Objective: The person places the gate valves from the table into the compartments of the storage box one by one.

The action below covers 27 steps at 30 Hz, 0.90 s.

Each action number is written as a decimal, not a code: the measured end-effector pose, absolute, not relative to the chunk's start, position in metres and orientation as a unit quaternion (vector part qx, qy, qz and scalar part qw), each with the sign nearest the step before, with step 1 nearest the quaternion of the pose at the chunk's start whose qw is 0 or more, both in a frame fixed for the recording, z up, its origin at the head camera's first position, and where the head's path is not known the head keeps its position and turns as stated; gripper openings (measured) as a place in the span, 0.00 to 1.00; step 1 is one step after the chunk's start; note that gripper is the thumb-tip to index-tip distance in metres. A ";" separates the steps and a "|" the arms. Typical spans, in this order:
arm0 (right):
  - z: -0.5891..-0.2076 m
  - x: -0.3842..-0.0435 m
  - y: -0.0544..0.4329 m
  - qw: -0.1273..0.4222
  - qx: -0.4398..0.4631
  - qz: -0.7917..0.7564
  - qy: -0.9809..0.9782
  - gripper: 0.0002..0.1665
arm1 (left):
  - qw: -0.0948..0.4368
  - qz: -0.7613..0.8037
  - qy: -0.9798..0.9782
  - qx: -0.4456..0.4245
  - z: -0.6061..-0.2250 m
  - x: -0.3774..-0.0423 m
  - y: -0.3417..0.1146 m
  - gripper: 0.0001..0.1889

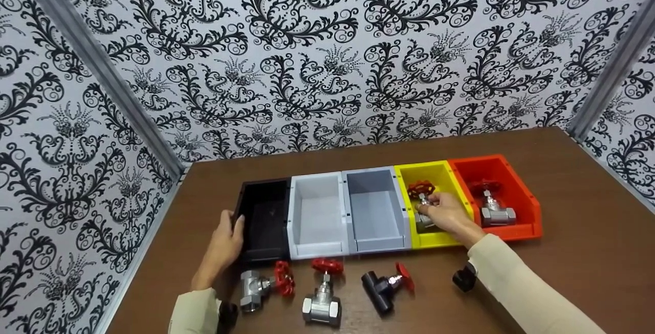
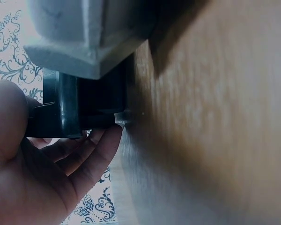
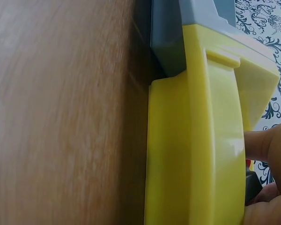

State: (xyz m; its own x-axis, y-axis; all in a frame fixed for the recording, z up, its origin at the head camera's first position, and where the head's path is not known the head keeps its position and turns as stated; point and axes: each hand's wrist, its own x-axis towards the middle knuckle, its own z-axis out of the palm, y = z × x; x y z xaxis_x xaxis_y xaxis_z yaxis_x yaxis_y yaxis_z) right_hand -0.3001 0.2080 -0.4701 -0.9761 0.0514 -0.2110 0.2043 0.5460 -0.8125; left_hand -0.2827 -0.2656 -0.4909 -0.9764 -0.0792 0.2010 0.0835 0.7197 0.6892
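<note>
Inside the yellow bin [image 1: 442, 242], my right hand [image 1: 448, 216] pinches a metal gate valve with a red handwheel [image 1: 421, 188]. In the right wrist view the yellow bin's front wall [image 3: 225, 140] hides most of that valve. At the row's other end, my left hand [image 1: 225, 242] grips the side of the black bin [image 1: 263, 257], thumb near its rim and fingers along the outside. Another red-wheeled metal valve [image 1: 498, 215] sits in the orange-red bin [image 1: 536, 216]. On the table before the bins lie two metal valves, left [image 1: 252, 290] and middle [image 1: 321, 307], and a dark-bodied valve [image 1: 378, 293].
Between the black and yellow bins stand a white bin [image 1: 320, 250] and a grey bin [image 1: 381, 243], joined side by side in one row. The brown table [image 1: 578, 185] meets patterned walls [image 1: 327, 68] behind and at both sides.
</note>
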 end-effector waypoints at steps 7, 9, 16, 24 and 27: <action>-0.470 -0.301 0.208 0.064 0.056 -0.432 0.898 0.32 | 0.111 -0.371 -0.922 0.001 -0.490 -0.282 -0.265 0.10; -0.470 -0.300 0.208 0.066 0.058 -0.432 0.898 0.32 | 0.108 -0.371 -0.922 0.003 -0.490 -0.282 -0.265 0.10; -0.465 -0.298 0.208 0.077 0.066 -0.439 0.893 0.33 | 0.100 -0.374 -0.922 0.003 -0.490 -0.282 -0.265 0.10; -0.457 -0.293 0.208 0.085 0.057 -0.432 0.896 0.33 | 0.103 -0.376 -0.921 0.001 -0.490 -0.282 -0.265 0.10; -0.455 -0.293 0.208 0.090 0.058 -0.424 0.899 0.35 | 0.100 -0.376 -0.921 0.001 -0.490 -0.282 -0.265 0.10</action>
State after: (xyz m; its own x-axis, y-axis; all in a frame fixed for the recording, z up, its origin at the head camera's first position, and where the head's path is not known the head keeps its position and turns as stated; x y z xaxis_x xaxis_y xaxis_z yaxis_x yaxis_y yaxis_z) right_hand -0.2927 0.2085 -0.4545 -0.9769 0.0283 -0.2120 0.1815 0.6335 -0.7521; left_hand -0.2819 -0.2655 -0.4896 -0.9800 -0.0771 0.1834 0.0731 0.7177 0.6925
